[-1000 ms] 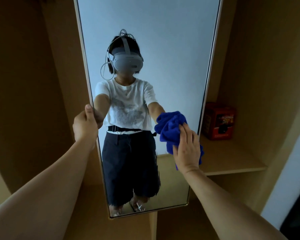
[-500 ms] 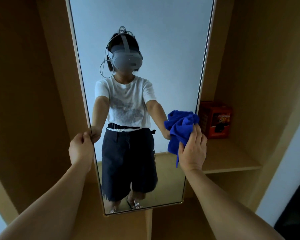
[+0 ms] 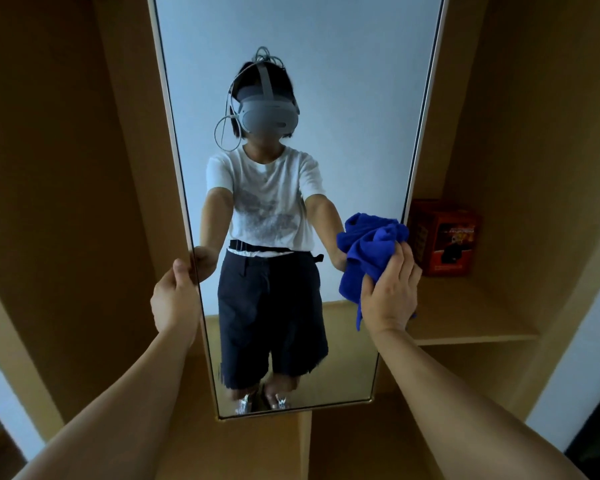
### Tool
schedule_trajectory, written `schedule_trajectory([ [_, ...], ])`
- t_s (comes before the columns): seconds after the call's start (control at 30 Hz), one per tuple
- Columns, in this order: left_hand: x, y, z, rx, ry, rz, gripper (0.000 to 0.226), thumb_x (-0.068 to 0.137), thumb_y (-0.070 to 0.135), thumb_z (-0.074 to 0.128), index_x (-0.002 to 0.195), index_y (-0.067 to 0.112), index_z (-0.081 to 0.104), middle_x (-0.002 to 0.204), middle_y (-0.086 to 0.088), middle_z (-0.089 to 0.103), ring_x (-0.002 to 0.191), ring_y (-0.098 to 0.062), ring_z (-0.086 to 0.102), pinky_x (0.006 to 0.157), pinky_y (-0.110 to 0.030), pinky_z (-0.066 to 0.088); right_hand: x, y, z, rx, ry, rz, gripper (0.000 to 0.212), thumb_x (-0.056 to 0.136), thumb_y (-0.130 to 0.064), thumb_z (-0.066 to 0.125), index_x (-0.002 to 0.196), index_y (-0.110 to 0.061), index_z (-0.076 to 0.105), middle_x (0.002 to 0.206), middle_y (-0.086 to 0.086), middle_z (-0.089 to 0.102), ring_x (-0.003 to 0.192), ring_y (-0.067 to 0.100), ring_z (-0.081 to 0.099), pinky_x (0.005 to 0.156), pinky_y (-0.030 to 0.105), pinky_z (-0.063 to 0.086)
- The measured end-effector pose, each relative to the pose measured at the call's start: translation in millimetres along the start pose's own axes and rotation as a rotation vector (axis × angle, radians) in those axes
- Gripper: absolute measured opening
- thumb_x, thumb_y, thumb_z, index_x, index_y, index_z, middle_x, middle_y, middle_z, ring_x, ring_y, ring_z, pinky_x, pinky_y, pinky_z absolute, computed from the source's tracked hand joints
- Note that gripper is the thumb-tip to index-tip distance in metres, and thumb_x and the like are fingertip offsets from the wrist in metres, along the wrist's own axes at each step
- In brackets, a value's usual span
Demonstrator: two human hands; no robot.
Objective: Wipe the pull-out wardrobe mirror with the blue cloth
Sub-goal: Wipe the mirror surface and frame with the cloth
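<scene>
Two hands are busy at the tall mirror. It stands between them, pulled out from the wooden wardrobe.

The left hand grips the mirror's left edge. Its thumb sits on the front by the frame and its fingers curl round behind. It probably holds there so the mirror does not swing or slide while it is rubbed.

The right hand holds the blue cloth in a bunch and presses it on the glass near the right edge. Its fingers curl over the cloth, which puffs out above and to the left of them. A balled-up cloth is soft and easy to push around.

Just past the right hand, an orange box sits on a shelf, not touching the mirror.

Most of the glass above both hands looks like it may need wiping too.
</scene>
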State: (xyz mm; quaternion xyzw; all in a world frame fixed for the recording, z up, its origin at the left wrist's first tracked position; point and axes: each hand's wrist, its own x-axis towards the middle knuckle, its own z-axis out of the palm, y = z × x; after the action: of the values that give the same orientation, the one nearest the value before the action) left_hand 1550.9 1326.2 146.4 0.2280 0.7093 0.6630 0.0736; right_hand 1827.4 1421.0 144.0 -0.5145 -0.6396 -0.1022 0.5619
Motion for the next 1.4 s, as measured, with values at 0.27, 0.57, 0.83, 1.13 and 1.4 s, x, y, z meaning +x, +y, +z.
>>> schedule_trajectory([
  [0.27,-3.2,-46.7,2.0,-0.018,-0.046,-0.07,0.043,0.095,0.054,0.032,0.101,0.025,0.063,0.075,0.006,0.059,0.065,-0.013,0.053,0.054,-0.028,0.038,-71.3,-7.6,24.8,-0.061,-0.117,-0.116,0.075,0.067,-0.008,0.079,0.131,-0.004,0.04,0.136,0.017,0.049,0.107,0.04,0.054,0.079,0.048,0.055],
  [0.57,-3.2,-63.1,1.3,0.021,-0.099,0.007,0.034,0.095,0.052,0.036,0.097,0.03,0.062,0.073,0.017,0.055,0.068,-0.006,0.053,0.054,-0.025,0.036,-79.5,-26.4,23.2,-0.097,-0.182,-0.259,0.061,0.07,-0.007,0.078,0.125,0.003,0.055,0.131,0.021,0.053,0.104,0.043,0.057,0.081,0.051,0.053],
  [0.83,-2.0,-62.2,0.9,0.032,-0.117,0.06,0.035,0.091,0.061,0.035,0.085,0.035,0.057,0.071,0.014,0.059,0.067,-0.007,0.056,0.053,-0.025,0.039,-91.3,-50.6,56.0,-0.069,-0.016,-0.431,0.059,0.079,-0.015,0.065,0.132,-0.013,0.041,0.134,0.012,0.054,0.108,0.033,0.049,0.082,0.045,0.051],
  [1.13,5.2,-69.1,4.8,0.088,-0.172,0.134,0.051,0.084,0.071,0.034,0.077,0.026,0.057,0.068,0.005,0.059,0.061,-0.012,0.053,0.055,-0.028,0.044,-166.2,-15.2,87.2,-0.153,-0.289,-0.949,0.065,0.074,-0.02,0.073,0.134,-0.026,0.049,0.138,0.0,0.051,0.108,0.027,0.045,0.086,0.042,0.049],
  [1.4,7.4,-66.4,2.4,0.054,-0.258,0.14,0.053,0.085,0.071,0.029,0.087,0.03,0.062,0.077,0.004,0.064,0.068,-0.014,0.059,0.056,-0.027,0.041,-128.7,-83.8,85.5,0.042,-0.128,-0.739,0.041,0.099,-0.019,0.03,0.13,-0.024,0.056,0.134,-0.001,0.056,0.105,0.026,0.047,0.085,0.039,0.042],
])
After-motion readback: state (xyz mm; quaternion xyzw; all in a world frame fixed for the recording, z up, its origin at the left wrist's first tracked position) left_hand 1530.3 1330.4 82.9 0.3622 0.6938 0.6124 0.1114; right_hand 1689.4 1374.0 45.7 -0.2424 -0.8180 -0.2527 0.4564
